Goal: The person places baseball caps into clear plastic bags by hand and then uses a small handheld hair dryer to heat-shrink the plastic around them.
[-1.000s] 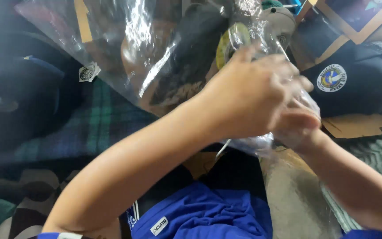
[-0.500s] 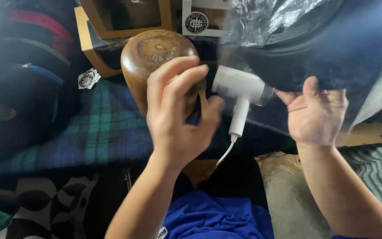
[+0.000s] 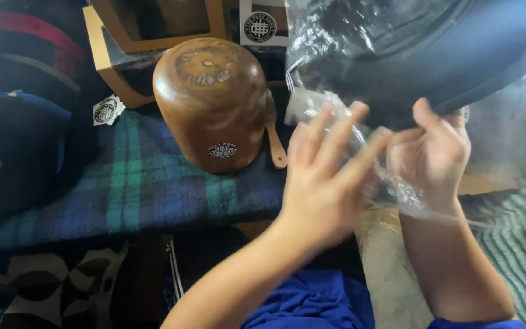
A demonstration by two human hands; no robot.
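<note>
A dark navy cap (image 3: pixel 458 55) sits inside a clear plastic bag (image 3: pixel 330 36) at the upper right. My right hand (image 3: pixel 430 155) grips the bag's lower edge under the cap's brim, with plastic crumpled around the fingers. My left hand (image 3: pixel 327 176) is beside it with fingers spread, touching the loose plastic near the bag's opening. A white object (image 3: pixel 302 106) shows just behind my left fingertips, partly hidden.
A rounded brown wooden block (image 3: pixel 214 100) stands on a green and blue plaid blanket (image 3: pixel 129 183). A wooden handle (image 3: pixel 275 146) leans beside the block. Yellow-edged boxes (image 3: pixel 153 24) stand behind. Dark caps (image 3: pixel 13 122) pile at the left. A striped green cloth (image 3: pixel 518 244) lies at the right.
The bagged cap has been lifted up and to the right, uncovering the wooden block. My left hand moved right from the block to the plastic beside my right hand.
</note>
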